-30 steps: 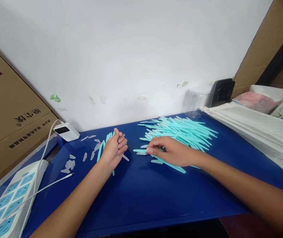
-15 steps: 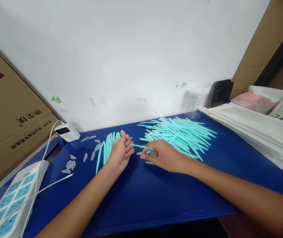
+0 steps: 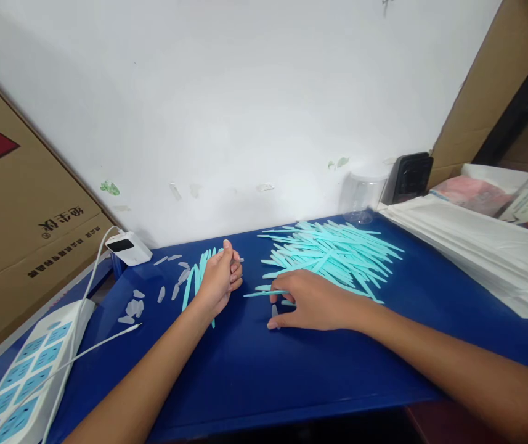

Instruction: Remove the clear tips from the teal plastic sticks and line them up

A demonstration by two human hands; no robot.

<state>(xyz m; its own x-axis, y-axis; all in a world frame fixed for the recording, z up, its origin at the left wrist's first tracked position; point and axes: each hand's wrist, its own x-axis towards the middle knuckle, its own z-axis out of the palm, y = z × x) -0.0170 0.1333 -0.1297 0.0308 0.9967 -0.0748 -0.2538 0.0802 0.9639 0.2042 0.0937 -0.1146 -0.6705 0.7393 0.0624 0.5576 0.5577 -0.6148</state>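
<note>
My left hand [image 3: 220, 277] is closed, with a small translucent piece [image 3: 241, 259] poking out past its fingers. It sits over the right side of a row of slim teal sticks [image 3: 188, 290], shaped like eyebrow razors, and hides part of them. My right hand [image 3: 307, 299] has a slim teal stick [image 3: 258, 294] under its curled fingers, pointing left. Its thumb is lowered and spread from the index finger, with a clear cap-like piece [image 3: 274, 311] between them. Behind this hand lies a big loose pile of teal sticks [image 3: 333, 250].
Loose translucent pieces [image 3: 133, 308] lie on the blue table [image 3: 264, 376] at left, near a white cable, a power strip [image 3: 37, 364] and a small white device [image 3: 129, 248]. A clear jar [image 3: 363, 197] stands at the back; white sheets [image 3: 467, 250] lie at right.
My right hand has moved slightly towards me, and its thumb has spread. The stick's tip has drawn down, away from my left hand. My left fingers have curled in more.
</note>
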